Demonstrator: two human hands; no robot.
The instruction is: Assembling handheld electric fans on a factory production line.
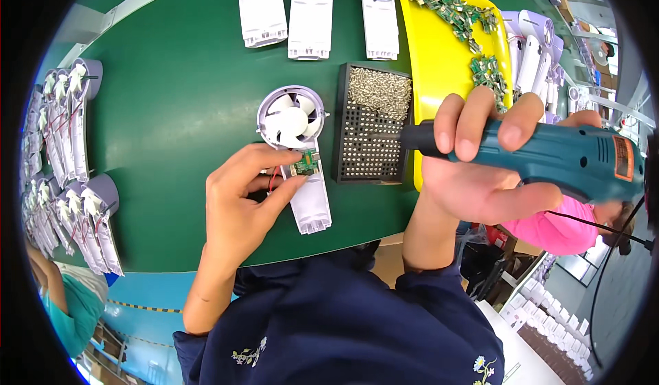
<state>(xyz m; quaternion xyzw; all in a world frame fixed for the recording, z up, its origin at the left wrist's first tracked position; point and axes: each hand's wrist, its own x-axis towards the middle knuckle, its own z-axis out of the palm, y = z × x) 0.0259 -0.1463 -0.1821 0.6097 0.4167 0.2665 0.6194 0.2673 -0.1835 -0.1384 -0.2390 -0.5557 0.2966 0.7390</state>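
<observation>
A white handheld fan body [300, 150] with a round bladed head lies on the green belt [178, 110], its handle pointing toward me. A small green circuit board [306, 162] with red wires sits in the open handle. My left hand [244, 200] pinches the board and the handle's side. My right hand [480, 158] grips a teal electric screwdriver [556, 158], held level above the belt's right edge, its black tip pointing left over a black screw tray [371, 127].
The black perforated tray holds several silver screws at its far end. A yellow tray [439, 55] carries several green circuit boards. Three open white handles [309, 14] lie at the belt's far side. Rows of assembled fans [65, 172] line the left edge. Other people sit at left and right.
</observation>
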